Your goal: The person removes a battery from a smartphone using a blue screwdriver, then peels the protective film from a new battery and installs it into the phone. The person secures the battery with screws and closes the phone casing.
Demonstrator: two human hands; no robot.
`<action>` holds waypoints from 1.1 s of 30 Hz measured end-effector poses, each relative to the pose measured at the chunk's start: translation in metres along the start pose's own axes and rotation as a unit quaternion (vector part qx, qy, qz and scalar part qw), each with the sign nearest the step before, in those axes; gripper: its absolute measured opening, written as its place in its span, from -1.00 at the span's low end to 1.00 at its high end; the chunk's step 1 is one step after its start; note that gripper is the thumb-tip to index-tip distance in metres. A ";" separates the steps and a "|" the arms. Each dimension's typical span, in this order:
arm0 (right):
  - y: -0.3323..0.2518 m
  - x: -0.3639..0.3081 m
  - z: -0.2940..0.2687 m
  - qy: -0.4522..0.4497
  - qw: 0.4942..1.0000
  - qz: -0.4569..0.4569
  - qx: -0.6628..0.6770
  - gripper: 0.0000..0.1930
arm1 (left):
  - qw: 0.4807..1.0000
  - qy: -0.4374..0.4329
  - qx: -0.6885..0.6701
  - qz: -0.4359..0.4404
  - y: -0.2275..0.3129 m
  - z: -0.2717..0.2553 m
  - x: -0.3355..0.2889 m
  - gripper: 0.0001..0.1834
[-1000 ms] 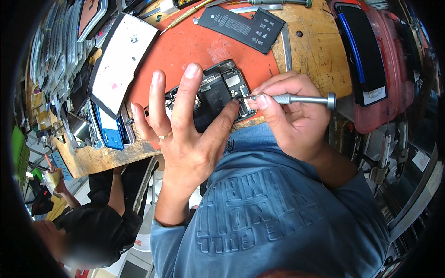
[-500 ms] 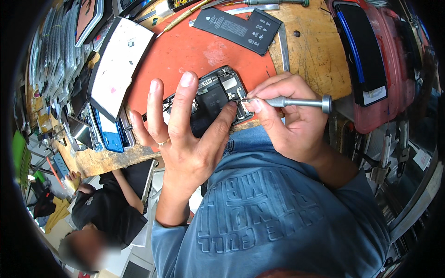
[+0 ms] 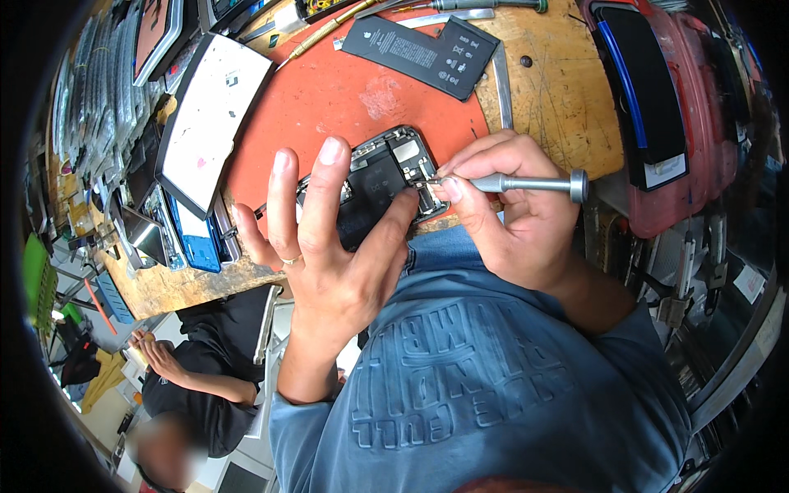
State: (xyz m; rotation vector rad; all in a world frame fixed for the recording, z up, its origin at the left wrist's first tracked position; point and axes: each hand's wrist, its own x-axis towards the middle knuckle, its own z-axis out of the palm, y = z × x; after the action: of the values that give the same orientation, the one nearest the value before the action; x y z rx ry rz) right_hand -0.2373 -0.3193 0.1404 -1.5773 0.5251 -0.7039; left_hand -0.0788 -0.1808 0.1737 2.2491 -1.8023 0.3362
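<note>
An opened phone (image 3: 374,185) lies on the red mat with its inner parts bare and a black block inside it. My left hand (image 3: 341,255) is over the phone's left part, fingers spread apart. One of its fingertips presses on the phone near the small metal parts at the right end. In my right hand (image 3: 518,214) is a slim grey screwdriver (image 3: 534,182), held nearly level between thumb and fingers. Its tip reaches those same small parts, close to my left fingertip. Above the phone, a loose black phone battery (image 3: 423,53) rests across the mat's edge.
On the left lie a white-topped panel (image 3: 214,115), a blue phone shell (image 3: 196,238) and a stack of clear sleeves (image 3: 111,99). A brass-coloured tool (image 3: 333,37) lies at the back. A pinkish tray (image 3: 682,181) holds black boxes at right. Another person (image 3: 197,386) sits lower left.
The phone and my left hand have shifted very slightly downward. My right hand keeps the screwdriver in nearly the same spot. The other person's arm and hands have moved.
</note>
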 end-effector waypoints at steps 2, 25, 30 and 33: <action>-0.003 0.001 0.001 0.003 1.000 0.002 -0.005 -0.85 | 1.000 0.010 0.009 0.006 -0.002 0.002 0.000 -0.82; 0.005 0.001 0.012 0.098 0.994 -0.018 0.047 -0.86 | 1.000 -0.009 0.008 0.020 0.000 -0.004 0.006 -0.80; 0.009 0.003 0.011 0.090 0.994 -0.061 0.007 -0.85 | 0.999 -0.006 0.018 0.027 -0.001 -0.002 0.005 -0.81; 0.008 0.004 0.012 0.089 0.995 -0.048 0.015 -0.85 | 0.999 -0.007 0.024 0.026 0.000 -0.003 0.005 -0.81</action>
State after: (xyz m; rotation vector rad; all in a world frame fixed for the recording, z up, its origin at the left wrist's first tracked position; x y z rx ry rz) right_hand -0.2261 -0.3144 0.1324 -1.5273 0.5684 -0.9271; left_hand -0.0777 -0.1846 0.1780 2.2446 -1.8813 0.3777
